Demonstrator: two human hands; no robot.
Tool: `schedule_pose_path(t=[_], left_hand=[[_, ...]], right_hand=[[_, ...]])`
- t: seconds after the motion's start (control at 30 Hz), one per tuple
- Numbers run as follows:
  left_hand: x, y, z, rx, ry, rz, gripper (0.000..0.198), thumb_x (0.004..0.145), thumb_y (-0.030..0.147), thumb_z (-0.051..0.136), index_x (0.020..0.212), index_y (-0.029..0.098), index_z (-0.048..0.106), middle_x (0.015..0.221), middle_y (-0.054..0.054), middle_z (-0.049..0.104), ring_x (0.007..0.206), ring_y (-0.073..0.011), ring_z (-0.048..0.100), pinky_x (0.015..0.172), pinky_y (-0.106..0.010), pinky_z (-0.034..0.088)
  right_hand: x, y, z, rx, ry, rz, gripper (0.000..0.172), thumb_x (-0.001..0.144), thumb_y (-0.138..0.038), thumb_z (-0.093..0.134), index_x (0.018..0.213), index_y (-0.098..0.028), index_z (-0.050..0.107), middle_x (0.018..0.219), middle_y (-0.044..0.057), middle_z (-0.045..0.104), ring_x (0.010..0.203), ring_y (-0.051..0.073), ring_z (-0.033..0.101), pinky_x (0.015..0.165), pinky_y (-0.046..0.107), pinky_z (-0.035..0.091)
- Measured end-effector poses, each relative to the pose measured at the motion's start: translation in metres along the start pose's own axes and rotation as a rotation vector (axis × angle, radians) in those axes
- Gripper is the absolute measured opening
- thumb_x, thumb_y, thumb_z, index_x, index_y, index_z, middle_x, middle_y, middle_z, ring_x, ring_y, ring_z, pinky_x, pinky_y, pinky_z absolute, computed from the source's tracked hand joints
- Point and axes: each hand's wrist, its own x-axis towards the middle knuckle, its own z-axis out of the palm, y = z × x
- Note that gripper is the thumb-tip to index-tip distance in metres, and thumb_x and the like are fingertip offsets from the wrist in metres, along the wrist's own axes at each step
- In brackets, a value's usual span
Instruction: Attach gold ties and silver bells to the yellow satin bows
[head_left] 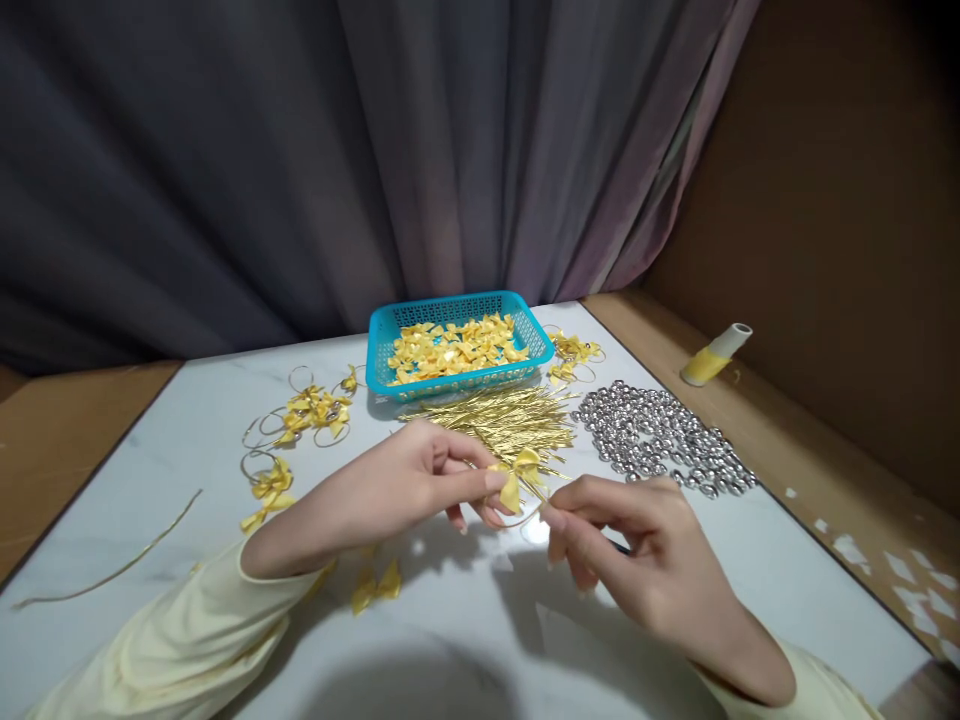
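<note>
Between the thumb and fingers of my left hand point(439, 480) is a yellow ribbon bow point(520, 476). A thin gold cord point(523, 517) curves below the bow toward my right hand point(630, 540), whose thumb and forefinger pinch its end. Something dark and slim shows under the right fingers; I cannot make out what it is. Both hands are just above the white tabletop, in front of a heap of gold cords point(510, 420). Another yellow bow point(377, 587) lies on the table below my left hand.
Behind the cords stands a blue basket point(459, 383) of yellow bows. Silver beads point(660, 435) are spread at the right. Bows with cord loops point(315, 412) lie at the left, others point(574, 350) at the back right. A single cord point(120, 570) lies far left; a ribbon roll point(709, 362) stands right.
</note>
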Motion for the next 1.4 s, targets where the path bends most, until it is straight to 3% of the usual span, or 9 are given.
schedule_pose_path(t=[0.17,0.37,0.47,0.6,0.77,0.9,1.07,1.4], left_hand=[[0.000,-0.002,0.001,0.052,-0.058,0.021,0.019,0.081,0.028,0.051,0.082,0.017,0.067,0.076,-0.001,0.070,0.070,-0.0128,0.061,0.061,-0.019,0.045],[0.000,-0.004,0.002,0.190,-0.116,0.011,0.028,0.084,0.034,0.047,0.080,0.016,0.067,0.074,-0.002,0.069,0.066,-0.0120,0.059,0.058,-0.019,0.042],[-0.002,-0.004,0.003,0.200,-0.148,-0.011,0.026,0.083,0.033,0.049,0.079,0.015,0.067,0.070,-0.002,0.069,0.064,-0.0114,0.060,0.056,-0.018,0.040],[-0.003,-0.005,0.004,0.176,-0.194,-0.034,0.024,0.083,0.029,0.049,0.077,0.015,0.067,0.068,-0.002,0.069,0.063,-0.0117,0.061,0.057,-0.018,0.042],[-0.003,-0.007,0.000,0.156,-0.243,-0.020,0.021,0.082,0.026,0.050,0.078,0.015,0.068,0.069,-0.002,0.069,0.064,-0.0120,0.062,0.059,-0.020,0.044],[-0.004,-0.007,-0.007,0.134,-0.315,-0.059,0.019,0.082,0.027,0.052,0.081,0.017,0.067,0.065,-0.001,0.069,0.060,-0.0106,0.060,0.061,-0.020,0.045],[-0.004,-0.006,-0.011,0.076,-0.398,-0.067,0.018,0.083,0.026,0.053,0.084,0.018,0.069,0.064,0.000,0.069,0.059,-0.0098,0.060,0.062,-0.019,0.046],[-0.003,-0.009,-0.010,0.026,-0.414,-0.053,0.018,0.083,0.027,0.054,0.084,0.018,0.069,0.064,0.000,0.068,0.060,-0.0106,0.061,0.063,-0.020,0.047]], right_hand=[[0.000,0.000,0.001,-0.121,0.257,-0.174,0.009,0.079,-0.010,0.053,0.082,-0.014,0.061,0.058,-0.001,0.059,0.043,0.007,0.049,0.042,0.018,0.040],[0.000,0.005,-0.003,-0.129,0.162,-0.244,0.042,0.081,-0.003,0.044,0.120,-0.020,0.041,0.065,-0.001,0.057,0.048,0.011,0.047,0.047,0.023,0.042],[0.001,0.009,-0.005,-0.234,0.033,-0.335,0.038,0.081,0.000,0.038,0.112,-0.019,0.047,0.072,0.003,0.053,0.056,0.012,0.047,0.048,0.025,0.039],[0.004,0.009,-0.004,-0.212,-0.102,-0.297,0.027,0.082,-0.004,0.040,0.106,-0.014,0.050,0.088,0.007,0.054,0.073,0.014,0.052,0.062,0.028,0.045],[0.004,0.004,0.002,-0.098,-0.233,-0.249,0.019,0.082,-0.010,0.049,0.101,-0.011,0.052,0.087,0.007,0.055,0.069,0.012,0.052,0.060,0.026,0.047],[0.003,0.003,0.005,0.012,-0.244,-0.263,0.016,0.082,-0.005,0.046,0.093,-0.012,0.055,0.084,0.007,0.057,0.075,0.013,0.053,0.064,0.025,0.047],[0.004,0.005,0.006,0.063,-0.265,-0.234,0.018,0.082,-0.005,0.048,0.094,-0.012,0.059,0.078,0.006,0.059,0.069,0.013,0.054,0.061,0.026,0.047],[0.004,0.009,0.007,0.132,-0.262,-0.147,0.017,0.083,-0.010,0.049,0.093,-0.013,0.062,0.077,0.007,0.061,0.062,0.012,0.055,0.053,0.024,0.048]])
